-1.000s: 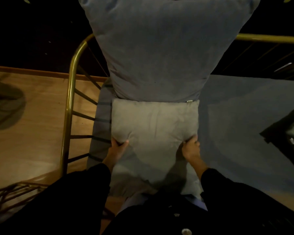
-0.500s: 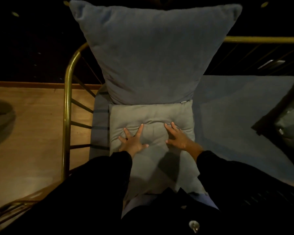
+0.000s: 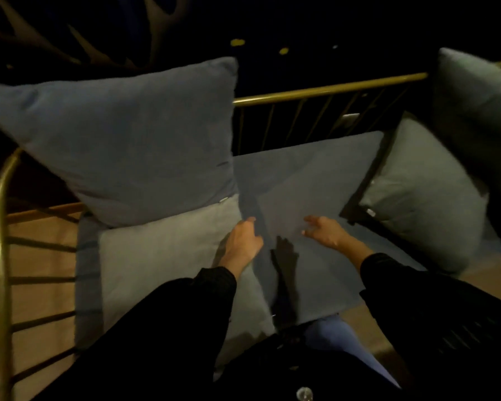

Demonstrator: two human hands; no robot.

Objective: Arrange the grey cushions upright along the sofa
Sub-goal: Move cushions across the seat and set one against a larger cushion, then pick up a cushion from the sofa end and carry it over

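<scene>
A large blue-grey cushion (image 3: 133, 146) stands upright against the sofa's left back corner. In front of it a smaller light grey cushion (image 3: 162, 261) leans on the seat. My left hand (image 3: 242, 244) rests at that cushion's right edge, fingers loosely curled, holding nothing. My right hand (image 3: 324, 231) hovers open over the bare blue seat (image 3: 310, 180). Another light grey cushion (image 3: 422, 198) lies tilted at the right end of the seat, with a darker grey cushion (image 3: 480, 111) upright behind it.
The sofa has a brass rail (image 3: 324, 89) along the back and a curved brass arm (image 3: 0, 227) with dark spokes on the left. Wooden floor (image 3: 38, 261) shows beyond the left arm. The background behind the sofa is dark.
Both hands have left the small grey cushion's front and moved right, toward the bare seat. My view has swung right, bringing the two right-hand cushions into sight.
</scene>
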